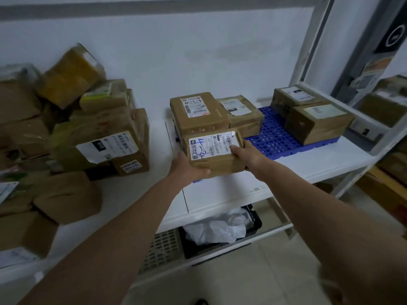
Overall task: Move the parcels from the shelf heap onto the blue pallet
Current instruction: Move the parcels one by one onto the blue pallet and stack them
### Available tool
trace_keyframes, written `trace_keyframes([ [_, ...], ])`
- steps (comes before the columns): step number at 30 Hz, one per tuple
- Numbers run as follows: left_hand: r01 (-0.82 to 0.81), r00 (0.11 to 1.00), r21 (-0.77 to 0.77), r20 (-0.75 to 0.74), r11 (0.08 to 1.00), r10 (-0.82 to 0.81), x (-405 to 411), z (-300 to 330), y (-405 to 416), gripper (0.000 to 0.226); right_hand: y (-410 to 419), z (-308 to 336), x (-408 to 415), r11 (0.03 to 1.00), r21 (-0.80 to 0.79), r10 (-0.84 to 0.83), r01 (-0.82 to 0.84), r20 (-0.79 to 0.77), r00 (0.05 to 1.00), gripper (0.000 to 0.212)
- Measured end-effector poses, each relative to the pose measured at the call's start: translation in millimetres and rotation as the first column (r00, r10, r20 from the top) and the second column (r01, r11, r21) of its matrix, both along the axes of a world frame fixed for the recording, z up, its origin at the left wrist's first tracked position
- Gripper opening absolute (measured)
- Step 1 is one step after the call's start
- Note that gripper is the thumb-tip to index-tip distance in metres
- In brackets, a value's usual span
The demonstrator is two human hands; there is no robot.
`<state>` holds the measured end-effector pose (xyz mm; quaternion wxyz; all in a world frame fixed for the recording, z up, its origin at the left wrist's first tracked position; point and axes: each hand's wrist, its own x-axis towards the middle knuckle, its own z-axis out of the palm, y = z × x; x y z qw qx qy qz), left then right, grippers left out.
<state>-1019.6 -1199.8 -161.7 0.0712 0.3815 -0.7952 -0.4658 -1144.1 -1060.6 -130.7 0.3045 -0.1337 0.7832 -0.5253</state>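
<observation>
I hold a small brown parcel (pixel 214 153) with a white label marked in blue pen, at the front left corner of the blue pallet (pixel 275 137). My left hand (pixel 187 166) grips its left lower edge and my right hand (pixel 246 155) grips its right side. Behind it on the pallet lie a larger labelled parcel (pixel 198 113) and a flatter one (pixel 242 115). Two more parcels (pixel 317 122) sit at the pallet's right end. The heap of brown parcels (pixel 83 128) fills the shelf's left side.
The white shelf (pixel 231 194) has a metal upright (pixel 317 40) at its right. Below the shelf stand a black crate (pixel 220 234) with white wrapping and a pale perforated basket (pixel 163 247). More boxes (pixel 387 106) sit on the neighbouring rack at right.
</observation>
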Motion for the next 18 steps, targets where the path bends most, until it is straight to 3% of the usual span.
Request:
trace_keyframes([
  [3, -0.001, 1.000, 0.006, 0.031, 1.000, 0.001, -18, -4, -13, 0.086, -17, -9, -18, 0.998, 0.056, 0.007, -0.008, 0.012, 1.000, 0.049],
  [9, -0.048, 0.994, 0.059, 0.098, 0.997, 0.042, -42, -23, -27, 0.085, -39, -29, -39, 0.994, 0.105, 0.031, -0.032, 0.015, 0.999, 0.047],
  [18, -0.035, 0.995, 0.142, 0.102, 0.989, 0.020, -56, -25, -33, 0.106, -44, -40, -64, 0.989, 0.116, 0.086, -0.086, 0.006, 0.996, 0.044],
])
